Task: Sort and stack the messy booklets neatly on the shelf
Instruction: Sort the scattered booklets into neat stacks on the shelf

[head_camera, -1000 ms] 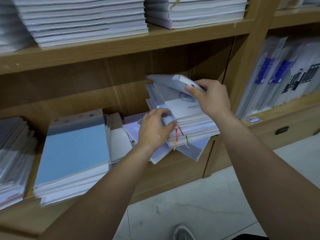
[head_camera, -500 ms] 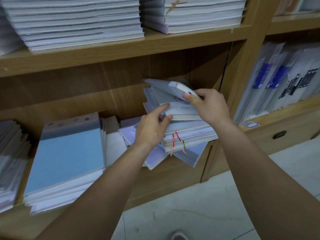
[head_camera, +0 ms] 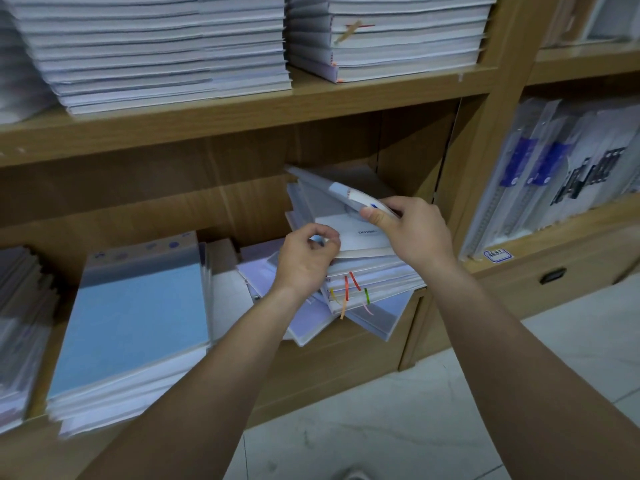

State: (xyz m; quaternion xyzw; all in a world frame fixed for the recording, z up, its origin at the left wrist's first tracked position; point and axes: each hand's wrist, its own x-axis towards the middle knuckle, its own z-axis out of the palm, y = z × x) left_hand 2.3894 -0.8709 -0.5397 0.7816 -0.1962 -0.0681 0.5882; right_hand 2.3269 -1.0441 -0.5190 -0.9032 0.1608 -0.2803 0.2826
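We only make out "DAY…" on the white booklet [head_camera: 363, 239]. Right hand [head_camera: 412, 233] grips the lifted booklets [head_camera: 311, 188]. Left hand [head_camera: 301, 265], flat 0.5 s ago, now pinches a booklet corner [head_camera: 320, 240].

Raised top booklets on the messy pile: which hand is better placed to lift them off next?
Probably the right hand: it pinches the raised top booklets by their front edge. The left hand sits lower, pinching a corner in the messy pile.

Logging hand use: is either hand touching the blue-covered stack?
No, both the left hand and right hand are at the messy pile, apart from the blue-covered stack.
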